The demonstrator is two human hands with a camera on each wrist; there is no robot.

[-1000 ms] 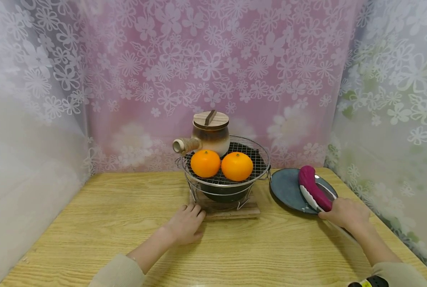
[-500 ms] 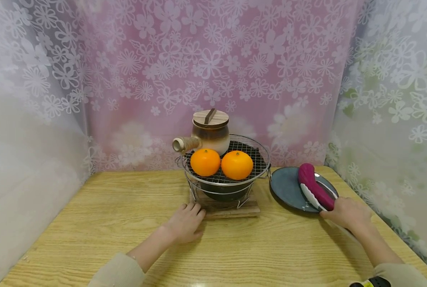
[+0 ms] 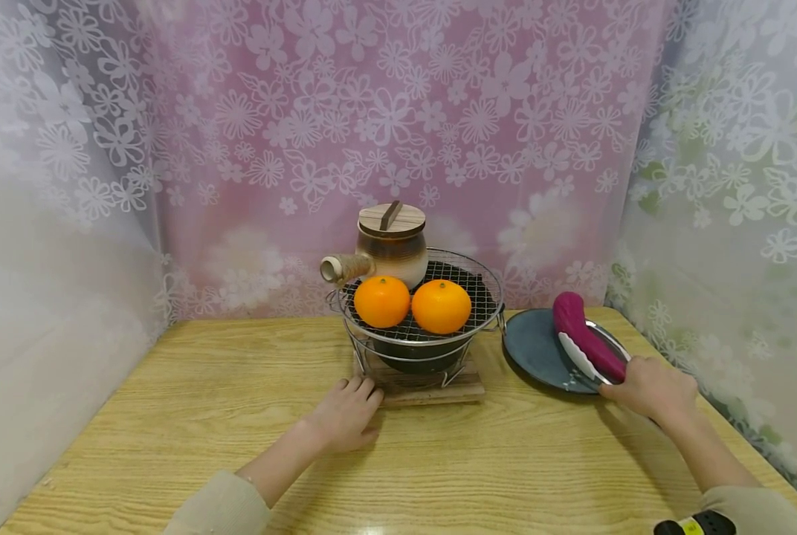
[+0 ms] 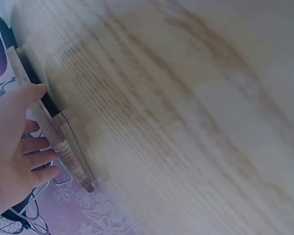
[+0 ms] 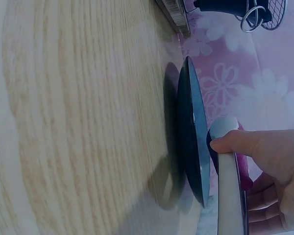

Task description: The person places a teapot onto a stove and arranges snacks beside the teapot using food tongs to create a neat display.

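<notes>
In the head view my right hand (image 3: 653, 388) grips a pair of tongs (image 3: 578, 360) with white, scalloped tips. Between the tongs' arms sits a long, curved, magenta-purple vegetable (image 3: 582, 334), tilted over a dark blue-grey plate (image 3: 528, 353). From the right wrist the tongs' pale handle (image 5: 229, 196) shows under the thumb, with the vegetable mostly hidden behind it. My left hand (image 3: 346, 416) rests on the table, fingertips at the front left corner of a wooden board (image 3: 432, 397). Its fingers look relaxed in the left wrist view.
On the board stands a small grill with a round wire rack (image 3: 482, 297). It carries two oranges (image 3: 381, 302) (image 3: 441, 306) and a lidded clay pot (image 3: 398, 256) whose handle points left. Floral curtains (image 3: 398, 134) close off the back and sides of the wooden table (image 3: 238, 371).
My right hand has risen slightly with the tongs, and the vegetable's far end has lifted and shifted a little left over the plate. My left hand stays put.
</notes>
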